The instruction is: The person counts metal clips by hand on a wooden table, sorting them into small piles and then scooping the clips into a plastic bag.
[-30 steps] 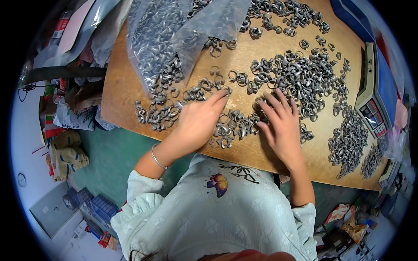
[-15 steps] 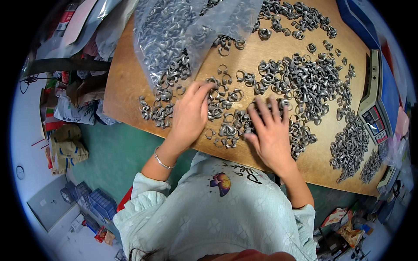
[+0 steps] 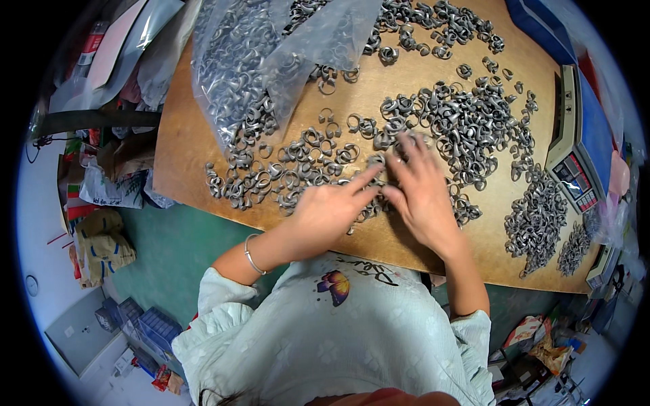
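Grey metal rings lie in loose heaps over the wooden table (image 3: 196, 145). My left hand (image 3: 332, 213) reaches in at the near edge, two fingers stretched toward the rings between my hands; its other fingers are hidden. Beside it, my right hand (image 3: 423, 196) rests over the near side of the large ring pile (image 3: 467, 125), fingers apart and slightly blurred. The two hands almost meet at the thumb of the right one. Neither visibly grips a ring. Left of them spreads a looser group of rings (image 3: 305, 159).
A clear plastic bag (image 3: 233, 74) of rings lies at the far left. Smaller rings form a heap (image 3: 538, 220) at the right, near a scale with a keypad (image 3: 572, 179). A blue tray (image 3: 542, 27) stands at the far right corner. Bags and cartons crowd the left side.
My left hand has moved right and nearer the table edge, close to my right hand, uncovering rings at the left. The right hand stays over the rings. The whole view has shifted slightly.
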Demonstrator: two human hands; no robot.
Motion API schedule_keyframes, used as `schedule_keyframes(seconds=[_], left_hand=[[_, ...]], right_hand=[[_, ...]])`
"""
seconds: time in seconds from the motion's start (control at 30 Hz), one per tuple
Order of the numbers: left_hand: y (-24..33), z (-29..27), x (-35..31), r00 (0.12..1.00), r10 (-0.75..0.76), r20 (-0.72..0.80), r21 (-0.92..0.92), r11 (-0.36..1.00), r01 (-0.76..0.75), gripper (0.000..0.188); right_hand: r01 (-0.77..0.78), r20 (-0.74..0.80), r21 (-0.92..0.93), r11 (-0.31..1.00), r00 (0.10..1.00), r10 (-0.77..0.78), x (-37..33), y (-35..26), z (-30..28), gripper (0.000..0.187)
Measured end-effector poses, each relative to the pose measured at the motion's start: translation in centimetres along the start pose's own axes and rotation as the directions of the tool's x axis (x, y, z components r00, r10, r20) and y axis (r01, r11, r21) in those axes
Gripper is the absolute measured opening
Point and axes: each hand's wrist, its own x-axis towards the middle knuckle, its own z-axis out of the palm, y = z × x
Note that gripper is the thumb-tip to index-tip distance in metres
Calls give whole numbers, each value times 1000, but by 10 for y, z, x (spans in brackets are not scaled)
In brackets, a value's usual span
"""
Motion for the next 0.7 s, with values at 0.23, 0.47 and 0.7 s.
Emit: schedule_keyframes(seconds=[0.23,0.47,0.7], left_hand=[[-14,-5,1,983,-33,-181,-97,995,15,38],[-17,-26,42,992,32,-124,21,999,-30,50],[-42,-21,42,993,67,-102,120,991,-55,41]], right_hand=[[114,203,174,978,968,-149,-26,2,-23,42],[19,-21,347,938,1000,-13,-21,15,-29,18],[-156,-234,537,829,917,324,-24,26,-24,17]])
